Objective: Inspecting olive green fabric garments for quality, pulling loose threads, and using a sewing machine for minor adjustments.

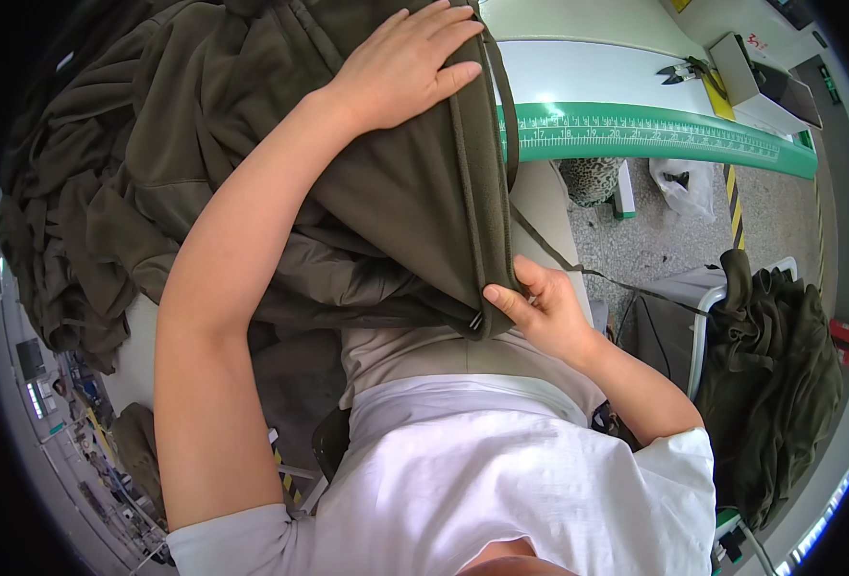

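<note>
A large dark olive garment point(367, 192) is spread across the table and hangs over my lap. My left hand point(405, 67) lies flat on its upper part, with the fingers stretched toward the far right. At the lower right corner of the cloth, my right hand point(545, 312) pinches the folded, stitched edge between thumb and fingers. A small white mark shows on the cloth beside that thumb. From the garment's edge a narrow dark strip point(549, 250) trails away to the right, past my right wrist.
A green ruler strip point(655, 134) runs along the table's front edge. Snips point(684, 72) lie by an open white box point(761, 82) at the back right. To my right, more olive cloth point(765, 384) drapes over a metal-framed cart point(701, 346). A plastic bag point(684, 187) is on the floor.
</note>
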